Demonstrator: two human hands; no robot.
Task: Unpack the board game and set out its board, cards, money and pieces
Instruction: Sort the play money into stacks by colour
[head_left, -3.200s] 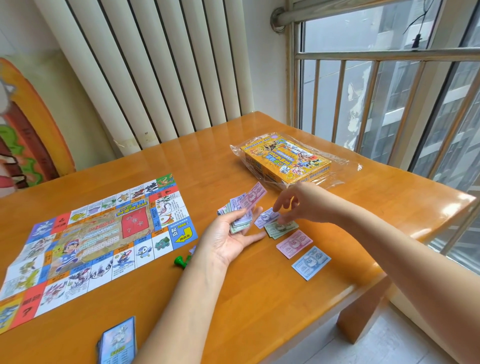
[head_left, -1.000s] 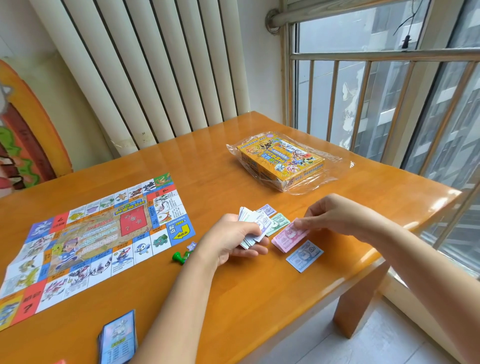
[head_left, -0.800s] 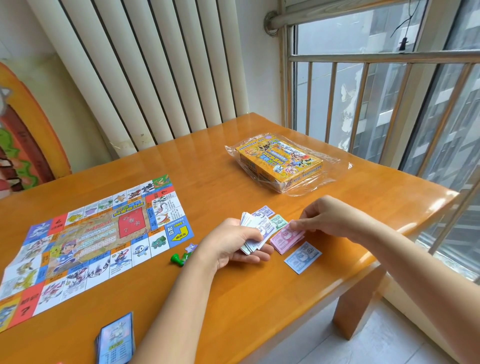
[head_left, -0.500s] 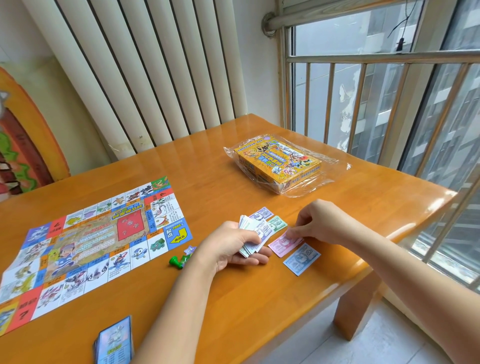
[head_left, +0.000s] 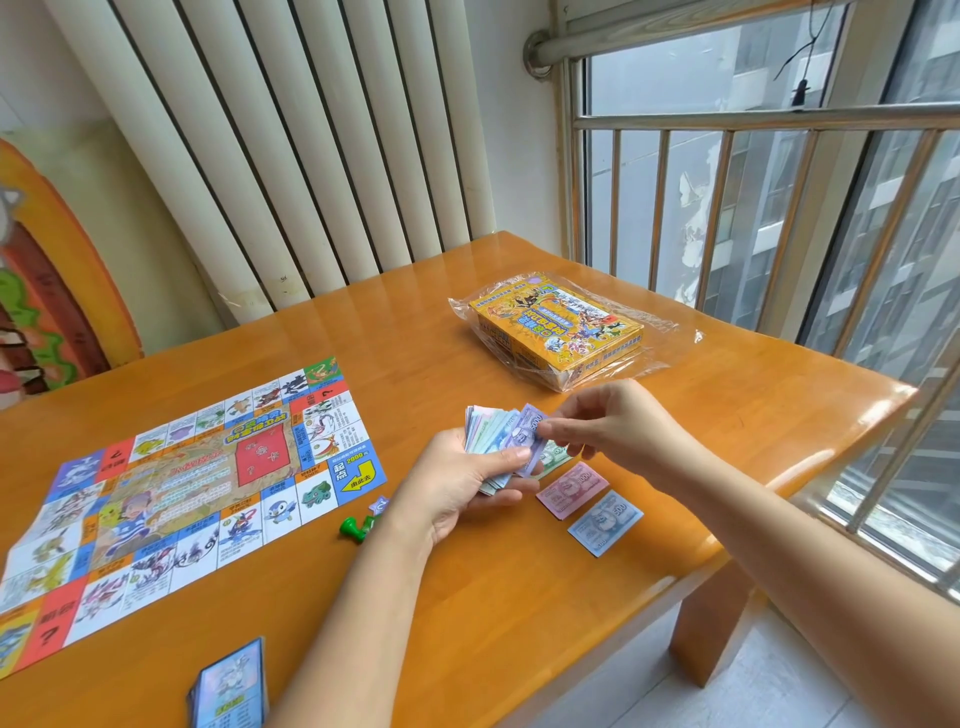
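Note:
My left hand (head_left: 462, 486) grips a fanned stack of play money (head_left: 493, 439) above the table. My right hand (head_left: 602, 423) pinches the top purple note (head_left: 527, 434) of that stack. On the table lie a pink note pile (head_left: 571, 491), a blue note (head_left: 605, 522) and a green note (head_left: 553, 457), partly hidden. The paper game board (head_left: 171, 488) is spread out at left. Green pieces (head_left: 356, 527) sit by its corner. A card deck (head_left: 228, 686) rests near the front edge. The yellow game box (head_left: 556, 327) lies on its plastic wrap.
The orange wooden table (head_left: 519, 623) ends close at the right, by a barred window (head_left: 753, 208). A white radiator (head_left: 311, 145) stands behind it. A colourful painted panel (head_left: 47, 270) leans at the far left.
My right hand left the pink pile on the table and rose to the stack in my left hand, where it now pinches a purple note. The pink pile grew earlier.

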